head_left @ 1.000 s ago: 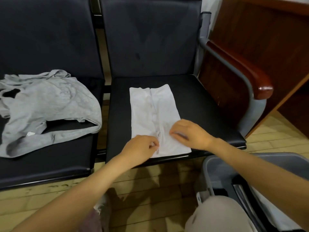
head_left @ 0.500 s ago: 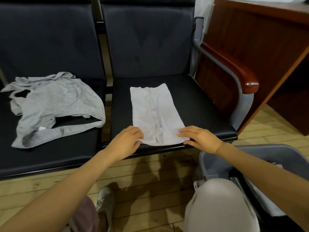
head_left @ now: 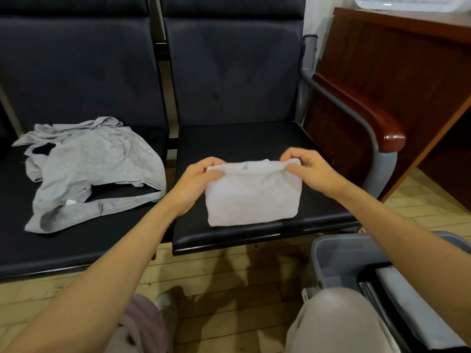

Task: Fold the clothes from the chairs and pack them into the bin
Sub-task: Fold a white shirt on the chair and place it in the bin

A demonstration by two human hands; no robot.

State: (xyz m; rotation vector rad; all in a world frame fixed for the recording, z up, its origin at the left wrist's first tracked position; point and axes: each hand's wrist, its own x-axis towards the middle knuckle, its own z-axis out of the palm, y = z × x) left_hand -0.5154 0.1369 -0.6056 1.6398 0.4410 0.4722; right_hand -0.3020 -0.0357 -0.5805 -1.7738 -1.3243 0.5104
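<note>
A white garment point(head_left: 252, 194) lies folded in half on the right chair's black seat point(head_left: 254, 138). My left hand point(head_left: 196, 182) grips its upper left corner and my right hand point(head_left: 308, 169) grips its upper right corner, both with fingers curled round the cloth's top edge. A grey garment point(head_left: 86, 169) lies crumpled and unfolded on the left chair's seat point(head_left: 76, 245). The grey bin point(head_left: 339, 253) stands on the floor at the lower right, with folded clothes point(head_left: 413, 301) inside it.
A grey-and-wood armrest point(head_left: 377, 131) rises on the right of the seat, with a brown wooden desk point(head_left: 397, 59) behind it. My knees point(head_left: 339, 322) show at the bottom over the wooden floor point(head_left: 224, 281). Both chair backs stand upright behind the seats.
Both hands took the near end of the long white garment and carried it away from me, folding it in half. The camera view shifted slightly.
</note>
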